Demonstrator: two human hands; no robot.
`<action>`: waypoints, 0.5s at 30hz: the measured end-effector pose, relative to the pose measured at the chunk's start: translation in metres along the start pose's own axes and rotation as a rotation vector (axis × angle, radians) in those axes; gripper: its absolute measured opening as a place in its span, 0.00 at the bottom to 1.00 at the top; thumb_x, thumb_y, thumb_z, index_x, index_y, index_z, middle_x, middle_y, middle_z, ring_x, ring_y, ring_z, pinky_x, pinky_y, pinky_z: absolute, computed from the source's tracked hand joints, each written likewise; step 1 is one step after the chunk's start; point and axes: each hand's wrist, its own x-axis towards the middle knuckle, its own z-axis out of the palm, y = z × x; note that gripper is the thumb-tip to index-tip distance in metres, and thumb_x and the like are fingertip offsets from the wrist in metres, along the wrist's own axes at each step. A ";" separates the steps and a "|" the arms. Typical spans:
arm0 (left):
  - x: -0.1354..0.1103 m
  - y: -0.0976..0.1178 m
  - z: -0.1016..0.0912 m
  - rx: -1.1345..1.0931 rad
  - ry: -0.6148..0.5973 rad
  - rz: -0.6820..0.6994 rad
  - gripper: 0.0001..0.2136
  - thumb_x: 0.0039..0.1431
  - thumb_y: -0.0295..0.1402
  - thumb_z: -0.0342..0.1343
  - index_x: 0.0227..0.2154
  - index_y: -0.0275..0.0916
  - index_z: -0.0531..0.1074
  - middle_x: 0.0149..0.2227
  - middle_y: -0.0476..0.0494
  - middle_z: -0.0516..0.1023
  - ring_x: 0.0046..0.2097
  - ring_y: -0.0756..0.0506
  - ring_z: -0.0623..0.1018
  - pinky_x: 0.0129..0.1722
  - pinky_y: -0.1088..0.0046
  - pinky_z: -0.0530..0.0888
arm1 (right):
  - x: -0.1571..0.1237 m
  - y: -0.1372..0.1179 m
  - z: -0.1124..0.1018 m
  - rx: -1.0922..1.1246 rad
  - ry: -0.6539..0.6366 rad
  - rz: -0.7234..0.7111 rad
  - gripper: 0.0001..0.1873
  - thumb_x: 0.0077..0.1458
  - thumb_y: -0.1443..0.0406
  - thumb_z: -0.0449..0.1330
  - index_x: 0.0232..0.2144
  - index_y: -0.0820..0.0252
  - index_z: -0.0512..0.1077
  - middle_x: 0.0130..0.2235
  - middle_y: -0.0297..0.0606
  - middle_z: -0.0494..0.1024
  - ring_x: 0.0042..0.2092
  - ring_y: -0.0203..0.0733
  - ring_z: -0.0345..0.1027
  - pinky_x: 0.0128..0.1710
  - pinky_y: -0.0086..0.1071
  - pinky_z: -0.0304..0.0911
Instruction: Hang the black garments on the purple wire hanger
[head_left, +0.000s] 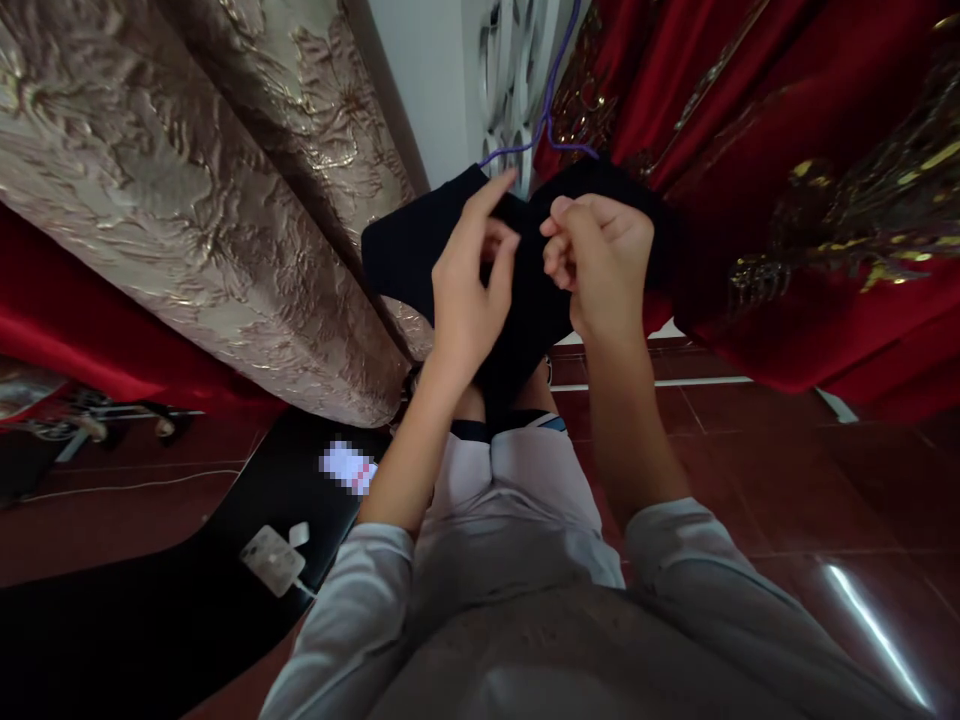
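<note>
Before red curtains [787, 150], left hand [469, 290] and right hand [600, 260] pinch a black garment [405, 250] — hung lengthwise downward.

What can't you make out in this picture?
- Head view: the purple hanger runs off the top edge, so its hook is out of sight.
- The black garment is covered in the middle by the left hand and right hand gripping it.
- The patch on the black surface is pixelated and unreadable.
</note>
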 end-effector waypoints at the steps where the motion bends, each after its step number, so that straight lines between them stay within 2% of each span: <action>1: 0.011 0.005 -0.003 0.028 -0.015 0.075 0.07 0.72 0.33 0.52 0.47 0.45 0.73 0.43 0.44 0.78 0.45 0.46 0.78 0.49 0.68 0.75 | 0.000 0.000 0.000 -0.012 0.005 -0.036 0.20 0.66 0.53 0.60 0.24 0.55 0.68 0.20 0.27 0.68 0.18 0.28 0.55 0.17 0.29 0.46; 4: 0.028 0.016 -0.004 0.103 -0.066 0.243 0.09 0.74 0.39 0.50 0.38 0.45 0.73 0.39 0.42 0.77 0.42 0.44 0.77 0.46 0.66 0.75 | -0.001 0.013 -0.002 -0.046 0.043 -0.120 0.18 0.67 0.55 0.59 0.25 0.55 0.67 0.20 0.27 0.66 0.19 0.29 0.55 0.19 0.29 0.48; 6: 0.032 0.019 -0.008 0.140 -0.032 0.308 0.11 0.75 0.40 0.48 0.38 0.45 0.72 0.39 0.42 0.77 0.42 0.43 0.76 0.46 0.65 0.74 | -0.009 0.032 -0.003 -0.088 0.046 -0.097 0.19 0.65 0.56 0.60 0.24 0.55 0.66 0.18 0.26 0.64 0.18 0.29 0.55 0.20 0.29 0.48; 8: 0.038 0.014 -0.023 0.186 0.074 0.348 0.11 0.75 0.39 0.48 0.40 0.45 0.73 0.41 0.43 0.77 0.45 0.43 0.76 0.50 0.64 0.73 | -0.023 0.055 -0.006 -0.144 0.011 -0.014 0.20 0.63 0.57 0.61 0.22 0.56 0.65 0.17 0.26 0.64 0.18 0.29 0.55 0.20 0.28 0.47; 10: 0.046 -0.005 -0.048 0.206 0.270 0.315 0.09 0.75 0.36 0.49 0.42 0.43 0.74 0.43 0.44 0.77 0.49 0.45 0.75 0.56 0.64 0.70 | -0.041 0.075 -0.006 -0.174 -0.028 0.088 0.19 0.61 0.58 0.62 0.20 0.57 0.65 0.16 0.26 0.65 0.18 0.29 0.56 0.21 0.27 0.48; 11: 0.048 -0.021 -0.061 0.171 0.398 0.260 0.08 0.75 0.33 0.51 0.42 0.41 0.74 0.43 0.45 0.77 0.49 0.46 0.74 0.57 0.65 0.69 | -0.049 0.081 -0.006 -0.171 -0.039 0.133 0.18 0.60 0.59 0.62 0.20 0.57 0.66 0.16 0.27 0.65 0.19 0.29 0.57 0.21 0.27 0.49; 12: 0.049 -0.039 -0.072 0.081 0.507 0.126 0.06 0.74 0.28 0.52 0.39 0.38 0.73 0.42 0.47 0.76 0.49 0.49 0.74 0.57 0.67 0.69 | -0.057 0.085 -0.004 -0.158 -0.049 0.169 0.17 0.59 0.60 0.62 0.20 0.58 0.66 0.16 0.27 0.66 0.19 0.30 0.58 0.21 0.27 0.49; 13: 0.046 -0.058 -0.080 -0.097 0.648 -0.083 0.08 0.73 0.24 0.53 0.34 0.37 0.71 0.38 0.50 0.75 0.47 0.52 0.73 0.58 0.71 0.67 | -0.065 0.087 -0.002 -0.137 -0.058 0.197 0.16 0.58 0.60 0.62 0.20 0.58 0.67 0.16 0.27 0.66 0.19 0.30 0.58 0.21 0.27 0.50; 14: 0.039 -0.077 -0.083 -0.335 0.726 -0.343 0.12 0.73 0.24 0.53 0.31 0.37 0.68 0.34 0.52 0.73 0.47 0.54 0.73 0.56 0.75 0.67 | -0.071 0.088 0.000 -0.111 -0.072 0.215 0.16 0.57 0.60 0.62 0.21 0.58 0.67 0.16 0.27 0.66 0.19 0.30 0.59 0.21 0.27 0.50; 15: 0.027 -0.094 -0.082 -0.595 0.740 -0.584 0.13 0.75 0.28 0.52 0.30 0.37 0.66 0.32 0.53 0.73 0.48 0.55 0.73 0.54 0.76 0.68 | -0.077 0.088 0.002 -0.086 -0.085 0.227 0.15 0.57 0.60 0.62 0.21 0.58 0.68 0.16 0.27 0.67 0.20 0.30 0.59 0.21 0.26 0.51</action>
